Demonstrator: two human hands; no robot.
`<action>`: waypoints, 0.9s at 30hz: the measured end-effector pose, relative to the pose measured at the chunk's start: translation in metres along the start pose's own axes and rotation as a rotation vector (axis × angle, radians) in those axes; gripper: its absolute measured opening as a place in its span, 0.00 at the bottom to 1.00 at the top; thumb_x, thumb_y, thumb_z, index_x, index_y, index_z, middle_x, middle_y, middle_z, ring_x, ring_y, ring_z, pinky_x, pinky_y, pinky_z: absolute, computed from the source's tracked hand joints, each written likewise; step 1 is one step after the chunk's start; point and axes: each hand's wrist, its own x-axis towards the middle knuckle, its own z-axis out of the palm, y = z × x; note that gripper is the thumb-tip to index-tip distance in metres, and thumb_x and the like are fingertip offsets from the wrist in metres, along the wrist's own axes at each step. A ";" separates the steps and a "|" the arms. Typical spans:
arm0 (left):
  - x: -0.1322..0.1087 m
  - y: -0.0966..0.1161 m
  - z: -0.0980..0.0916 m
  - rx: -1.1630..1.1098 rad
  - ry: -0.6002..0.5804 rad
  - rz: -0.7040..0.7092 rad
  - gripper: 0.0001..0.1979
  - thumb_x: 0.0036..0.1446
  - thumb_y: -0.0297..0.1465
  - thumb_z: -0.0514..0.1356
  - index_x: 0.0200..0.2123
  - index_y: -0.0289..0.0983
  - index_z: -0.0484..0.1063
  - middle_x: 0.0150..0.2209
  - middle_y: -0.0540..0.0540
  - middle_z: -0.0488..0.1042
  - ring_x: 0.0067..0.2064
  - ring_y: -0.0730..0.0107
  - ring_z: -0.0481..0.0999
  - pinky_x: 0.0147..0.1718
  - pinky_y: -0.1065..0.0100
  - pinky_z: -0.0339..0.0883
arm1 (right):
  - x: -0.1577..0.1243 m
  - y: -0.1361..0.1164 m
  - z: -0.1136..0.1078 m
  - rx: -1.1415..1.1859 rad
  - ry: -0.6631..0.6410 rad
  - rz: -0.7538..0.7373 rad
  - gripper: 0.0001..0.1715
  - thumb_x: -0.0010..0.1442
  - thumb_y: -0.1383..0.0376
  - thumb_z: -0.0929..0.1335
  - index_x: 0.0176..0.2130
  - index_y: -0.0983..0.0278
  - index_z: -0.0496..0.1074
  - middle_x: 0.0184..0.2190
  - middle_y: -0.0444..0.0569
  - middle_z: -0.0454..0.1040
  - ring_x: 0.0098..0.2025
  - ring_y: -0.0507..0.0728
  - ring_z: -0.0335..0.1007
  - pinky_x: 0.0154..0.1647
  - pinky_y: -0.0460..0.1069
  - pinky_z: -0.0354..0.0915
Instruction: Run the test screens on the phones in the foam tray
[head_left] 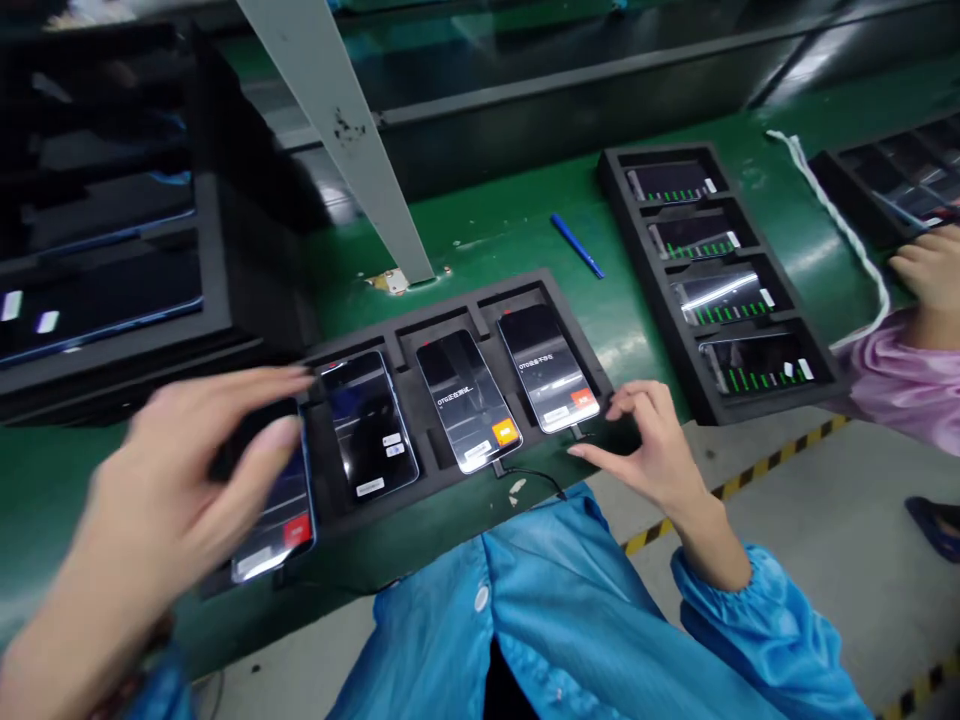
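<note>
A black foam tray on the green bench holds several phones with lit screens. My left hand, blurred by motion, reaches over the leftmost phone; its thumb and fingers close around that phone's upper end. The second phone and the third phone lie in their slots, and a thin black cable runs from the third one. My right hand rests at the tray's front right corner, below the rightmost phone. Its fingers are curled and apart, and nothing shows in them.
A second tray of phones lies to the right, with a blue pen between the trays. Another person's hand and pink sleeve work at the far right beside a white cord. A black rack stands left, a grey post behind.
</note>
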 end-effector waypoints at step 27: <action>0.232 0.138 0.095 0.073 -0.413 0.292 0.36 0.79 0.52 0.44 0.34 0.35 0.81 0.37 0.37 0.84 0.43 0.52 0.83 0.59 0.48 0.66 | -0.030 -0.031 0.019 0.051 -0.007 -0.027 0.01 0.75 0.68 0.73 0.46 0.62 0.76 0.27 0.42 0.73 0.27 0.53 0.66 0.29 0.50 0.61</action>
